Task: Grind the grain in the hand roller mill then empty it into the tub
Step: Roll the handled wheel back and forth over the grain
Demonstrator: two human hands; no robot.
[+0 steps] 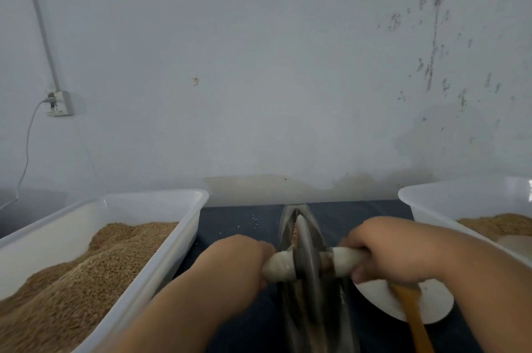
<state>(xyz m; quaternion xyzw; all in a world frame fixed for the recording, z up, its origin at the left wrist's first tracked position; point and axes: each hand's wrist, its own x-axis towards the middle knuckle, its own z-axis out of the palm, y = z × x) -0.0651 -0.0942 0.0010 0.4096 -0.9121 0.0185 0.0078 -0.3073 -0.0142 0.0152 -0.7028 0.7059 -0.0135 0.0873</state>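
A narrow metal trough mill [290, 216] lies lengthwise on the dark table in front of me. Its metal roller wheel [306, 260] stands in the trough on a white axle handle. My left hand [241, 256] grips the handle's left end and my right hand [383, 249] grips its right end. Brown grain [294, 233] shows in the trough beside the wheel. A white tub [178, 234] at the left is heaped with brown grain [86, 275]. Another white tub [431, 203] at the right holds a lower layer of brownish material [501, 224].
A white plate [429, 303] with an orange wooden spoon [414, 315] lies just right of the mill, under my right wrist. A grey wall stands close behind the table. A wall socket [60, 103] with a hanging cable is at the far left.
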